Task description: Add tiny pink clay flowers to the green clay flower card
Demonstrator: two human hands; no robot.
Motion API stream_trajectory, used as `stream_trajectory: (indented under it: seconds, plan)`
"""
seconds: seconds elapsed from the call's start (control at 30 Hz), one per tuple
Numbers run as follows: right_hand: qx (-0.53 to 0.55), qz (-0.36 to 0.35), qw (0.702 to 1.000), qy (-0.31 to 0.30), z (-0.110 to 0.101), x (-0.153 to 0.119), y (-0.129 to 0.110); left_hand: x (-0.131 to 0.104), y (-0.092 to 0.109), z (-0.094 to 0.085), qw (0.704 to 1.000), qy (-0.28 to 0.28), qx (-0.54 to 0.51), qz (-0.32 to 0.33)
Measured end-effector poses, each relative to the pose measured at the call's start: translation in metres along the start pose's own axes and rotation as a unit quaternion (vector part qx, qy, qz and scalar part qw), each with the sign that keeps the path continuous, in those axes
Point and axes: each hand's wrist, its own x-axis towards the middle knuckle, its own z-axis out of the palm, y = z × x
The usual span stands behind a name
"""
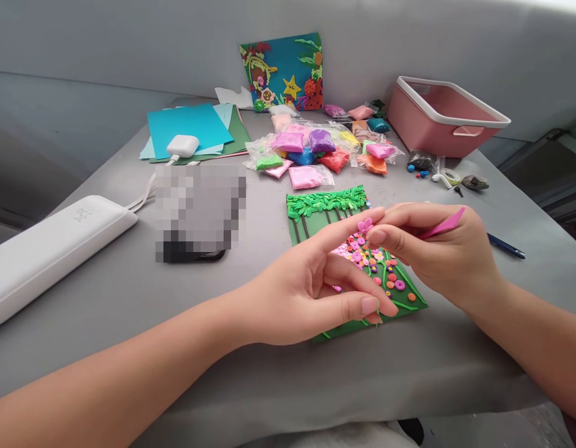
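Grey worktop (432, 367) | on it, under both hands, green clay garden picture (318, 225): leafy top (328, 205), many flowers (357, 256) done, some green bare | left hand (306, 298) spread | right hand (456, 261) holding pink tool (446, 225) | pink clay flower (365, 225) at fingertips, maybe pinched by right hand, not stuck down

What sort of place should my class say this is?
Probably a craft table: packets of what looks like coloured clay lie heaped, a raised flower picture lies in front of them, and coloured paper is stacked nearby.
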Motion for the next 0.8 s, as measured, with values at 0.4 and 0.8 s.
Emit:
stream_trajectory:
  seconds: [0.4,0.8]
  plan:
    - [0.077,-0.063,0.995,0.028,-0.005,0.004,0.002,0.002,0.003,0.000,0.996,0.068,-0.060,0.001]
    - [0.109,-0.112,0.987,0.035,-0.006,-0.010,-0.004,0.005,0.006,0.007,0.988,0.122,-0.051,-0.078]
